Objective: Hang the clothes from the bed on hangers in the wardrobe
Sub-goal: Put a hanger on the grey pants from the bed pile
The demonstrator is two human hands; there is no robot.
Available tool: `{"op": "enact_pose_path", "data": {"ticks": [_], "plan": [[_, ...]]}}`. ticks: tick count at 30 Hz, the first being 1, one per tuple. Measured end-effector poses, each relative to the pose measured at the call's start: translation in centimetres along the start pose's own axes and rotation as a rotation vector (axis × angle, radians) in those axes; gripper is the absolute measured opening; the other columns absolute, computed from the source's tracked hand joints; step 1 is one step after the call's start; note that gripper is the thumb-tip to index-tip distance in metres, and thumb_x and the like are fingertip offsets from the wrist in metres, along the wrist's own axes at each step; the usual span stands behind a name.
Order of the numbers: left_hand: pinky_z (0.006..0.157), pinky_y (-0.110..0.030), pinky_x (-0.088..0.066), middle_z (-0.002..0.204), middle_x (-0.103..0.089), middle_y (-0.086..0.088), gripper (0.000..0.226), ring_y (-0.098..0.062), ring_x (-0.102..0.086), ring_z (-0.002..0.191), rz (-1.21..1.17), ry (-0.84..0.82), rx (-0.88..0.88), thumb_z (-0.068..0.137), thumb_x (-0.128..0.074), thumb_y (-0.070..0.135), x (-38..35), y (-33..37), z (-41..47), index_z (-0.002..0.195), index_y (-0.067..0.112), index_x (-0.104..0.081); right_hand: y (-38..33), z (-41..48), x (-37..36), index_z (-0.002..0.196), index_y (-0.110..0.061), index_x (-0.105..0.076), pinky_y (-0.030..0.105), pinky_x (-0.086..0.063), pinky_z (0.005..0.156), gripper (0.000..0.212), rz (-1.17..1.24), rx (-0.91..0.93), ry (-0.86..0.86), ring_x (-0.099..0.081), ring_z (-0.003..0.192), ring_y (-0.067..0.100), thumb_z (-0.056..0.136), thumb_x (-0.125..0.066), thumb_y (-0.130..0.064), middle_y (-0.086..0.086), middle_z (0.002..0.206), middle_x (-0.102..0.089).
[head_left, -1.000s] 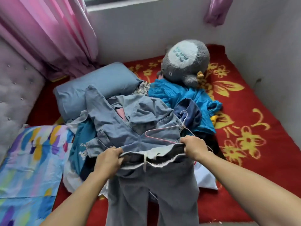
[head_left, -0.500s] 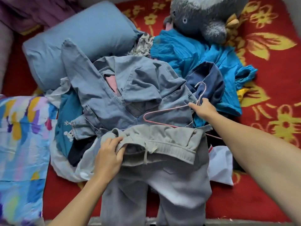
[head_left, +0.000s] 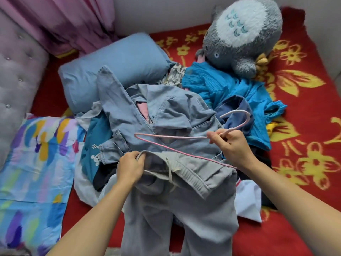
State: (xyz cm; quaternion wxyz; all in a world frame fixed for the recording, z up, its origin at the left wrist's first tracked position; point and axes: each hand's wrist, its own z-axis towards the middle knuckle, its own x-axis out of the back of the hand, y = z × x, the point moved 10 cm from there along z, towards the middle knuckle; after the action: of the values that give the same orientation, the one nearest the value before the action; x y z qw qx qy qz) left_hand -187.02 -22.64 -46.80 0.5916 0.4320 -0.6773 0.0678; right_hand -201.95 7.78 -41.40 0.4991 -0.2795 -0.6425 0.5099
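We're over the bed, and the grey drawstring trousers lie in front of us on top of the clothes pile, waistband towards the heap and legs trailing off the near edge. The left hand is curled on the left end of the waistband, pinching the fabric up. The right hand grips a thin pink hanger at the neck just below the hook, holding it above the denim jacket and close over the waistband.

Now, how will this handle? The trousers look soft, floppy and fairly weighty, so they'll sag wherever we're not holding. The waistband is the firm part, and that's the place to grip. The hanger looks like coated wire, light and springy, and it may slip against smooth cloth. We'd keep hold at the neck for control. Its far shoulder seems to run behind the right wrist, though we can't be sure from here.

Our read: the trousers go on the hanger next, likely folded over the bottom bar. The wardrobe isn't in view. Plenty of clothes wait, including a turquoise garment by the plush toy.
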Motion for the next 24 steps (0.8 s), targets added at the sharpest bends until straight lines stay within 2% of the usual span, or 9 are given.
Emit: {"op": "enact_pose_path", "data": {"ticks": [2, 5, 9, 12, 14, 16, 19, 21, 24], "plan": [[0.069, -0.039, -0.045, 0.077, -0.067, -0.015, 0.028, -0.038, -0.060, 0.085, -0.074, 0.009, 0.074, 0.092, -0.057, 0.032, 1.2, -0.6, 0.3, 0.076, 0.012, -0.070, -1.9, -1.6, -0.5, 0.060, -0.014, -0.068, 0.034, -0.047, 0.060, 0.040, -0.013, 0.033, -0.076, -0.057, 0.056, 0.008, 0.089, -0.064, -0.040, -0.008, 0.061, -0.064], [0.061, -0.037, -0.040, 0.057, -0.054, -0.007, 0.039, -0.036, -0.056, 0.074, -0.105, 0.020, 0.119, 0.091, -0.056, 0.029, 3.1, -1.2, 0.1, 0.056, 0.012, -0.056, -3.2, -2.7, -1.0, 0.057, -0.009, -0.062, 0.037, -0.046, 0.055, 0.062, -0.250, 0.070, -0.115, -0.054, 0.052, 0.015, 0.085, -0.050, -0.062, -0.006, 0.059, -0.061], [0.063, -0.038, -0.041, 0.062, -0.057, -0.005, 0.039, -0.033, -0.056, 0.073, -0.017, 0.026, -0.060, 0.093, -0.054, 0.030, 4.4, 0.6, -0.8, 0.058, 0.012, -0.056, -4.2, -3.2, -3.5, 0.054, -0.022, -0.053, 0.029, -0.036, 0.056, 0.052, -0.542, 0.068, -0.193, -0.048, 0.056, 0.008, 0.084, -0.049, -0.064, -0.007, 0.059, -0.062], [0.062, -0.041, -0.041, 0.057, -0.053, -0.003, 0.043, -0.031, -0.054, 0.068, 0.018, -0.020, -0.240, 0.093, -0.055, 0.029, 3.7, 3.0, -2.2, 0.054, 0.014, -0.048, -3.8, -4.0, -8.8, 0.060, -0.015, -0.058, 0.038, -0.043, 0.061, 0.052, -0.343, -0.043, -0.316, -0.052, 0.058, 0.011, 0.084, -0.052, -0.060, -0.005, 0.061, -0.062], [0.062, -0.040, -0.036, 0.054, -0.049, -0.002, 0.044, -0.032, -0.053, 0.066, 0.000, -0.051, -0.283, 0.093, -0.056, 0.025, 3.5, 3.1, -2.9, 0.052, 0.015, -0.043, -2.6, -5.0, -12.4, 0.067, -0.011, -0.065, 0.043, -0.046, 0.071, 0.033, -0.140, -0.151, -0.374, -0.053, 0.062, 0.008, 0.088, -0.064, -0.037, -0.005, 0.062, -0.062], [0.063, -0.040, -0.034, 0.054, -0.048, -0.001, 0.042, -0.033, -0.052, 0.067, -0.020, -0.087, -0.301, 0.094, -0.056, 0.022, 3.3, 2.1, -3.1, 0.054, 0.016, -0.043, -1.1, -6.2, -14.4, 0.080, -0.005, -0.071, 0.046, -0.049, 0.081, 0.016, 0.003, -0.269, -0.403, -0.057, 0.073, 0.011, 0.087, -0.067, -0.018, 0.008, 0.077, -0.069], [0.068, -0.042, -0.037, 0.066, -0.058, -0.011, 0.040, -0.036, -0.055, 0.075, 0.011, -0.181, -0.334, 0.095, -0.053, 0.023, 2.2, 1.2, -3.7, 0.058, 0.020, -0.038, -0.1, -7.5, -15.3, 0.091, 0.000, -0.073, 0.034, -0.050, 0.079, 0.011, 0.131, -0.358, -0.390, -0.057, 0.076, 0.011, 0.088, -0.066, -0.008, 0.008, 0.080, -0.068], [0.072, -0.045, -0.039, 0.078, -0.062, -0.018, 0.037, -0.038, -0.056, 0.083, 0.047, -0.217, -0.350, 0.097, -0.048, 0.027, 1.3, 1.5, -4.5, 0.062, 0.019, -0.038, -0.4, -7.5, -15.2, 0.094, -0.007, -0.073, 0.030, -0.049, 0.081, 0.010, 0.159, -0.366, -0.342, -0.060, 0.078, 0.009, 0.086, -0.069, -0.010, 0.001, 0.083, -0.069], [0.072, -0.044, -0.037, 0.087, -0.064, -0.020, 0.036, -0.040, -0.056, 0.089, 0.051, -0.173, -0.295, 0.100, -0.038, 0.034, 1.5, 1.3, -4.4, 0.071, 0.014, -0.041, -1.8, -6.4, -11.2, 0.101, -0.024, -0.068, 0.032, -0.046, 0.085, 0.023, -0.193, -0.210, -0.064, -0.059, 0.092, 0.010, 0.079, -0.073, -0.029, -0.005, 0.096, -0.066]]}}
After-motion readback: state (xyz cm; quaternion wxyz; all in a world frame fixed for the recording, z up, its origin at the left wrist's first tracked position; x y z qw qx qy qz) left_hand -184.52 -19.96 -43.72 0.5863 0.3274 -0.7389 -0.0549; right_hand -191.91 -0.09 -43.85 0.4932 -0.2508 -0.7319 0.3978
